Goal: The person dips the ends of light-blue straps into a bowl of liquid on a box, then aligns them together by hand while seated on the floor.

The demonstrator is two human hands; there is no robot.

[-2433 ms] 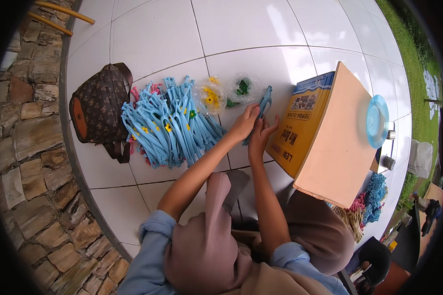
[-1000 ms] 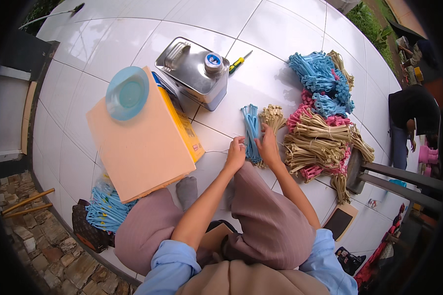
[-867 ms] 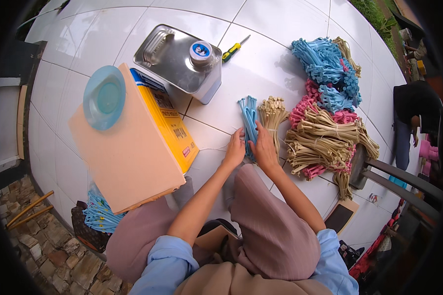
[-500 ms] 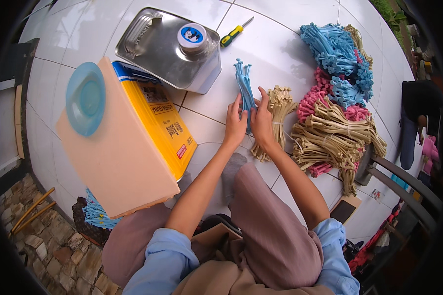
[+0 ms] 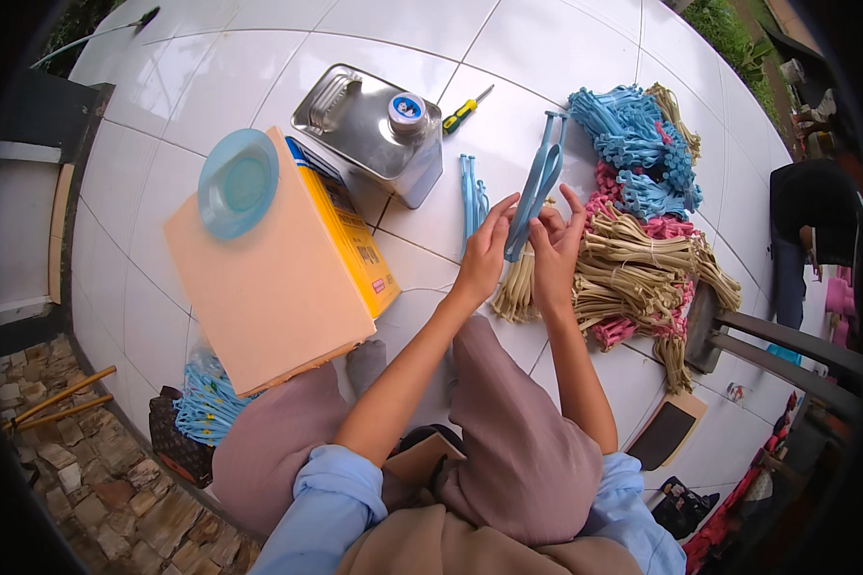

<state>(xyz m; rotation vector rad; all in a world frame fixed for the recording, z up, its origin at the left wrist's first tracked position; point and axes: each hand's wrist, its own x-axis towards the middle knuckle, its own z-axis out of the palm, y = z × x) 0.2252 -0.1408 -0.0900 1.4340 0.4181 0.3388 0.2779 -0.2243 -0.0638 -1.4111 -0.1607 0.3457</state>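
Note:
Between my hands stands a blue sandal strap (image 5: 537,177), folded into a loop with knobbed ends at the top. My left hand (image 5: 481,257) grips its lower part from the left. From the right, my right hand (image 5: 554,257) pinches it low down, with some fingers raised. A few more blue straps (image 5: 473,196) lie on the tiles beyond my left hand. Partly hidden behind my right hand is a tied bundle of beige straps (image 5: 516,287).
Right of my hands lies a pile of blue (image 5: 633,129), pink and beige straps (image 5: 633,264). A metal can (image 5: 369,125) and a screwdriver (image 5: 467,109) are farther off. At left, a peach sheet (image 5: 259,278) leans on a yellow can (image 5: 360,244), with a blue dish (image 5: 240,184) on it.
One blue strap has been lifted off the small group and moved right between my hands; the others remain on the floor. The whole view has shifted slightly.

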